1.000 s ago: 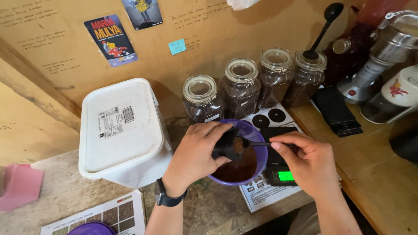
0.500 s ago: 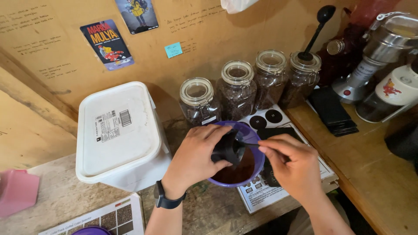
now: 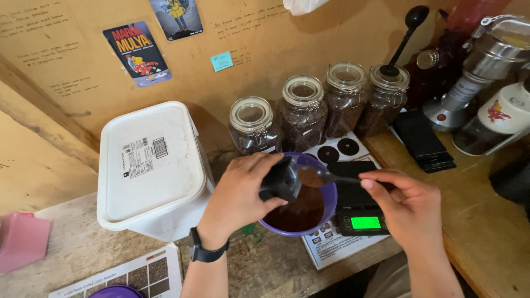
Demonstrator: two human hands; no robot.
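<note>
I see warm, even light, fairly bright; the white lidded tub (image 3: 152, 165) throws a soft shadow on the wall to its right; the scale's green display (image 3: 365, 223) glows; edges bow slightly; focus holds throughout.

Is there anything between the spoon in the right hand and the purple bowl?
Nothing visible. The spoon in the right hand hangs over the open purple bowl, beside the black container held by the left hand.

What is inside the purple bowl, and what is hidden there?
The round purple plastic bowl holds dark brown ground powder. A spoon from the right hand reaches over it. The left hand and its black container cover the bowl's left part.
</note>
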